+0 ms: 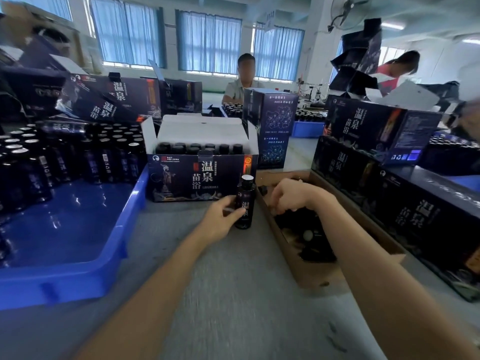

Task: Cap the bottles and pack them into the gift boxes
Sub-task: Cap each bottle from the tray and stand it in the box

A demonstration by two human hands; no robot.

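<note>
The uncapped bottle stands upright on the table, just in front of the open gift box. The left hand is wrapped round its lower half. The right hand curls into the cardboard box of caps; I can't tell whether it holds one. Bare tabletop runs between that and the blue tray.

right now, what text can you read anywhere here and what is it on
"温泉 苗浴": front of the open dark cardboard gift box.
"温泉": label of the small dark bottle the left hand holds.
"温泉 苗浴": closed dark box at right.
Small print everywhere: too blurred.
</note>
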